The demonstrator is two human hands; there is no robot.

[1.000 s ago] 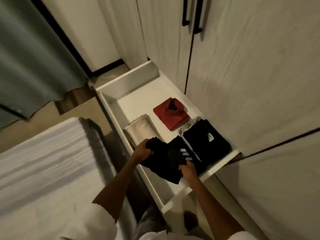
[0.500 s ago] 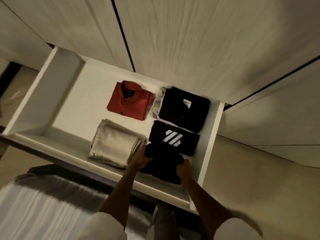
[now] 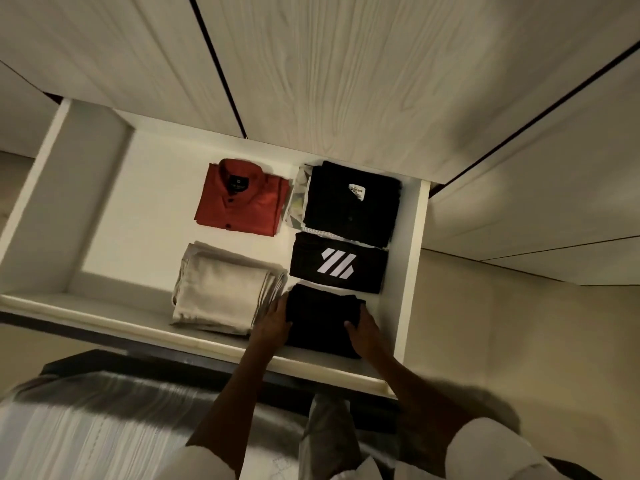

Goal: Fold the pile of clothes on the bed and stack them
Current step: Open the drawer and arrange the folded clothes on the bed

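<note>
Fingers (image 3: 282, 304) of both hands flat against folded black garment (image 3: 322, 317) in drawer (image 3: 410, 271) beside beige stack (image 3: 221, 292)

Left hand (image 3: 273, 323), right hand (image 3: 363, 332) flanking black folded garment (image 3: 322, 317), white drawer (image 3: 410, 271)

White drawer (image 3: 410, 271) holds five folded garments (image 3: 239, 199).

White drawer (image 3: 104, 216), inside and rim. Red shirt (image 3: 242, 199) toward the back edge, dark buttons, dark collar label. Black shirt (image 3: 349, 202) in the back right corner, small white tag; pale patterned garment (image 3: 294, 202) showing under its left side. Black folded piece (image 3: 337, 263) by the right edge, white diagonal stripes. Plain black garment (image 3: 322, 317) at the front right corner. Beige folded cloth (image 3: 221, 292) along the front edge. Wardrobe doors (image 3: 329, 81) pale wood grain, dark seams. White sleeves (image 3: 485, 452).
</note>
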